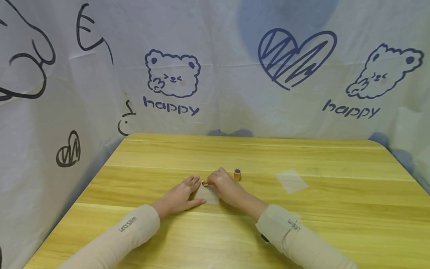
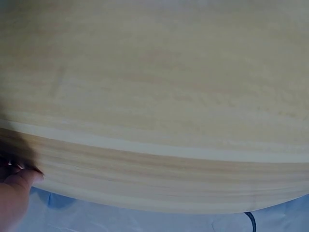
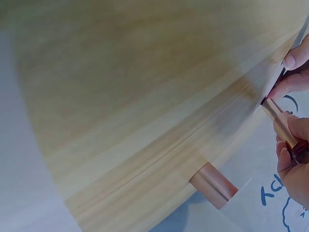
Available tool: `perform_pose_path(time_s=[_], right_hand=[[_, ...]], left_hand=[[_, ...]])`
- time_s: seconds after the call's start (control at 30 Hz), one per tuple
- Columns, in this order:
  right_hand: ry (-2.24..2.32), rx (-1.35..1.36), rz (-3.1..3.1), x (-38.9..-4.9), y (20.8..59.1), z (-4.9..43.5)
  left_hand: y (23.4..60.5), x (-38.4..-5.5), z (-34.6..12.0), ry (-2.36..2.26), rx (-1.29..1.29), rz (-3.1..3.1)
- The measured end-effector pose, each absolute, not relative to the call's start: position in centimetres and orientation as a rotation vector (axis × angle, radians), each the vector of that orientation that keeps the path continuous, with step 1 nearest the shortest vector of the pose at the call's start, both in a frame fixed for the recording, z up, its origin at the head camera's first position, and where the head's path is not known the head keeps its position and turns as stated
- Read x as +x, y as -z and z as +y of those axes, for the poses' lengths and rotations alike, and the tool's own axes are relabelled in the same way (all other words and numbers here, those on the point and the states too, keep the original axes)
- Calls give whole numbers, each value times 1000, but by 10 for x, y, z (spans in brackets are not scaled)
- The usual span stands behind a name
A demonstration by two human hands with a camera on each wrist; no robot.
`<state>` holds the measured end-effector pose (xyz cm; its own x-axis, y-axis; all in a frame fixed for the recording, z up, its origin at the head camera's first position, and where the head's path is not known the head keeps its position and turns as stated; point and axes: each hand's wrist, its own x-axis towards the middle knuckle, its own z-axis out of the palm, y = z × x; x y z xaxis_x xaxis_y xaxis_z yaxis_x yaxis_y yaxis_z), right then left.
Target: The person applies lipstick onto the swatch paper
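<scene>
A person's right hand (image 1: 226, 186) pinches a lipstick (image 3: 282, 123) in a shiny copper-coloured tube. Its red tip meets the upper edge of a thin, pale translucent sheet (image 1: 208, 198) on the table. The left hand (image 1: 181, 195) lies spread at the sheet's left side, with the thumb along the lower edge and fingertips close to the lipstick. Just beyond the right hand stands the copper-coloured lipstick cap (image 1: 237, 175), its hollow end up. Only some fingers of the left hand (image 2: 17, 193) show in the left wrist view, at the lower left.
A second translucent square sheet (image 1: 291, 181) lies on the wooden table (image 1: 336, 224) to the right of the cap. Behind and to the left hangs a pale cloth (image 1: 221, 93) with drawn hearts, bears and lettering.
</scene>
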<state>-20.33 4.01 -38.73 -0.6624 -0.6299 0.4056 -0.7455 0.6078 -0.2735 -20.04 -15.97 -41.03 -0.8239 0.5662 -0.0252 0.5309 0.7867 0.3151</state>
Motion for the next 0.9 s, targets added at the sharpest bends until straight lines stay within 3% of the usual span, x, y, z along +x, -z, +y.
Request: perform_pose_path(time_s=[0.9], right_hand=[[-536,1139,-2555,-199,389,41]], left_hand=[[412,-199,-161,-439,896,2860]])
